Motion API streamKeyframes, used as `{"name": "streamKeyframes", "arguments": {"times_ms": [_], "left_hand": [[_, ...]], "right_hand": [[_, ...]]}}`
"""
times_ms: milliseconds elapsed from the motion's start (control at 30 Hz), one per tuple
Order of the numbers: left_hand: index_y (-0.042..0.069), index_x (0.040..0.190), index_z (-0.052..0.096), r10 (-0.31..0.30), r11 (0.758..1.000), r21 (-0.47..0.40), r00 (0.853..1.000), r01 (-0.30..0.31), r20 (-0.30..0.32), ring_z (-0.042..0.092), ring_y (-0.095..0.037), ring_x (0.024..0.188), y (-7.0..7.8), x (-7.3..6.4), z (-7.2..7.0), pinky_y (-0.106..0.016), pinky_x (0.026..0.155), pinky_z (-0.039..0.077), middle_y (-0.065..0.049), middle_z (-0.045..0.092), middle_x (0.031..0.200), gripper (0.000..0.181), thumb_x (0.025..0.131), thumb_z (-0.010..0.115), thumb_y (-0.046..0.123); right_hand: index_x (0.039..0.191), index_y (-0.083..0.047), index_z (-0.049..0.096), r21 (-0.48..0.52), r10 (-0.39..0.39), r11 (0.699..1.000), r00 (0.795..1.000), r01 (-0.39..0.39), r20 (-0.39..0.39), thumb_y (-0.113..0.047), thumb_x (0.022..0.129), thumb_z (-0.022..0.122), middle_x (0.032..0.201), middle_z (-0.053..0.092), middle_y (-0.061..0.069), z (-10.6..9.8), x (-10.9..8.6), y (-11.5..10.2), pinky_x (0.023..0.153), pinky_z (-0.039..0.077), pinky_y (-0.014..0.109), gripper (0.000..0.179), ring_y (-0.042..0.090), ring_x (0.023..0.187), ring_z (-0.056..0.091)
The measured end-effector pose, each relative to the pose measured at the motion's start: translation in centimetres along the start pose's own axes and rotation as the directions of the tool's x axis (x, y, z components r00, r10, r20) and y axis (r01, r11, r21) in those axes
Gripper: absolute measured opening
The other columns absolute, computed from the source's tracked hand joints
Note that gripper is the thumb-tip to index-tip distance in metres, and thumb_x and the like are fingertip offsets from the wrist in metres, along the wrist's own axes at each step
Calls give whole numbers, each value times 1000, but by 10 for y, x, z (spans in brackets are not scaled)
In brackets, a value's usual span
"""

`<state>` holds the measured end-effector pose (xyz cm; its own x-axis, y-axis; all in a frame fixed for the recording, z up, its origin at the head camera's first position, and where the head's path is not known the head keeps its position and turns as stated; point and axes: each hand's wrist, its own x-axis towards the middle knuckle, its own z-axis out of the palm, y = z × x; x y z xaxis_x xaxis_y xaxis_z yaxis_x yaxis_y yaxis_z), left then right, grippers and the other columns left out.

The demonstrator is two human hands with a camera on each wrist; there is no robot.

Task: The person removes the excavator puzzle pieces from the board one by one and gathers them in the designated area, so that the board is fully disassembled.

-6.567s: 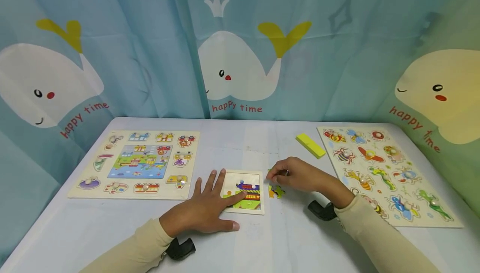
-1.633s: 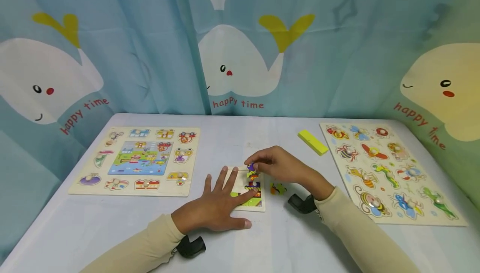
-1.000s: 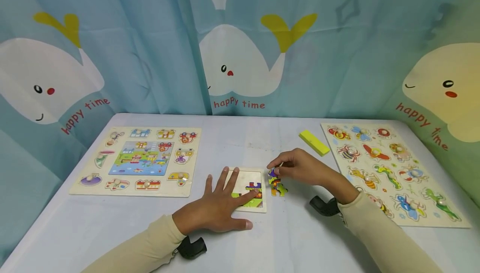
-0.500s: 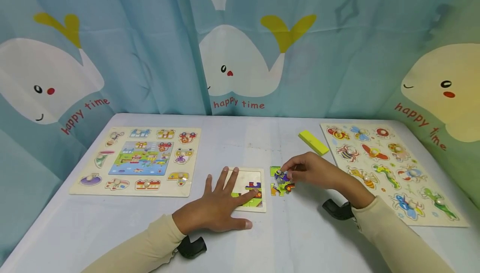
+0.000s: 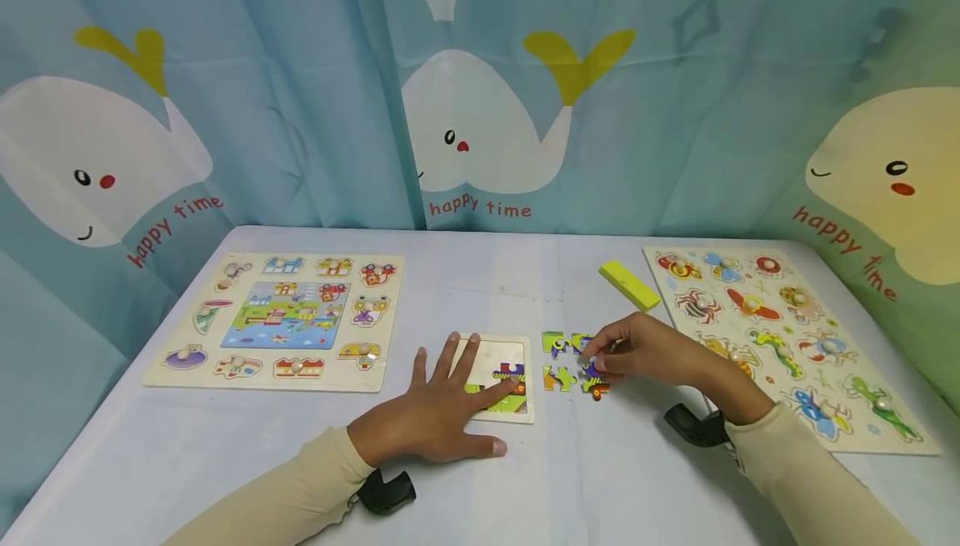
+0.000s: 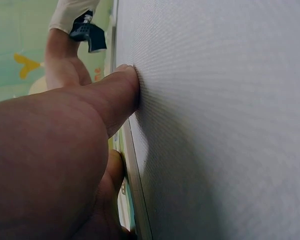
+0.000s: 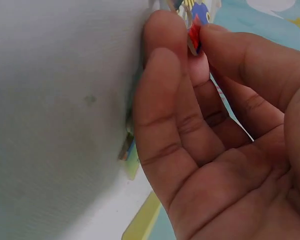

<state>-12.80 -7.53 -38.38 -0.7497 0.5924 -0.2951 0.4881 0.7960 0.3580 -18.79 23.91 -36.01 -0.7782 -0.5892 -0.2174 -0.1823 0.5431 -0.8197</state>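
My left hand (image 5: 435, 413) lies with fingers spread over the left part of a small wooden puzzle tray (image 5: 529, 379). Its index finger reaches across the picture pieces fitted along the tray's lower part; the upper part shows bare wood. In the left wrist view the thumb (image 6: 125, 90) rests on the white table beside the tray's edge. Right of the tray, my right hand (image 5: 645, 354) pinches a purple, yellow and red jigsaw piece (image 7: 196, 30) between thumb and fingers, low over the table. Loose jigsaw pieces (image 5: 557, 378) lie just left of that hand, one partly behind its fingertips.
A vehicle peg puzzle board (image 5: 206, 375) lies on the left, and an insect peg puzzle board (image 5: 862, 438) on the right. A yellow block (image 5: 630, 285) is behind the right hand. A whale-print curtain (image 5: 322, 112) rises behind the table.
The right hand carried the jigsaw piece from over the tray rightward past the loose pieces, turning it on the way. The loose pieces behind it came into sight. The left hand stayed on the tray.
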Motion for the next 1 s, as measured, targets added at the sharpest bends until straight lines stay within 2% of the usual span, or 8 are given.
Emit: {"name": "streamKeyframes", "arguments": {"times_ms": [533, 1000], "left_hand": [[44, 151, 30, 0, 1000, 13, 1000, 0, -5, -18, -35, 144, 0, 0, 2, -67, 105, -5, -13, -12, 161, 72, 87, 53, 68], [44, 151, 31, 9, 1000, 9, 1000, -9, -14, -18, -36, 144, 0, -1, 0, -67, 105, -5, -14, -10, 161, 71, 88, 53, 67]], "right_hand": [[100, 6, 68, 0, 9, 1000, 1000, -9, -17, 2, 90, 63, 80, 68, 8, 2, 3, 3, 61, 54, 31, 12, 21, 68, 65], [102, 8, 68, 9, 18, 1000, 1000, -18, -12, 2, 90, 63, 88, 70, 11, -3, 5, -1, 63, 55, 32, 14, 22, 72, 67]]}}
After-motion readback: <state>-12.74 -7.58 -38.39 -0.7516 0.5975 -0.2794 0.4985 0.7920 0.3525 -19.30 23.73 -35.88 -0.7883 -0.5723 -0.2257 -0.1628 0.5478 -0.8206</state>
